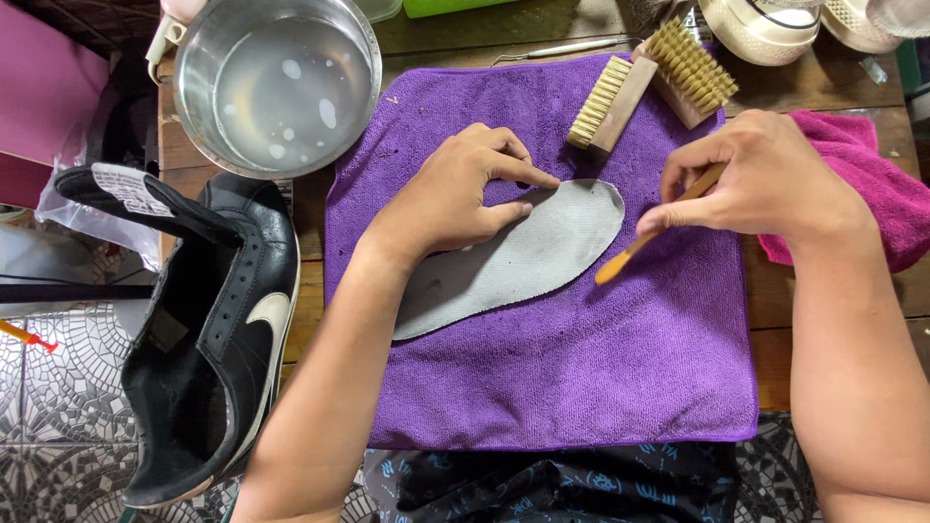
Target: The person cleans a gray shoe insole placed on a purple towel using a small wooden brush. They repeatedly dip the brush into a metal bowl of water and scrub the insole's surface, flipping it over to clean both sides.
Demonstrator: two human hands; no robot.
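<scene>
A grey insole (513,257) lies flat on a purple cloth (581,368) spread over the wooden tabletop (775,300), its rounded toe end pointing up and to the right, its heel end down and to the left. The left hand (455,194) rests on the upper middle part of the insole, palm down, with the fingers bent and the fingertips pressing near the upper edge; it pins the insole rather than wrapping round it. The insole runs out from under this hand on both sides, the heel part passing beneath the wrist.

The right hand (756,179) hovers just to the right of the insole's toe end. Its fingers are closed in a pinch round a thin wooden handle (649,242), which slants down to the left, with its orange-tinted tip just beside the edge of the insole. What the other end of the handle carries is hidden by the hand.

Above the insole, at the top edge of the cloth, two wooden brushes (649,82) with pale bristles lie touching each other. A steel bowl (276,82) of cloudy water sits at the upper left, off the cloth. A black shoe (213,339) with white trim lies left of the cloth, and a pink towel (872,184) lies under the right wrist.
</scene>
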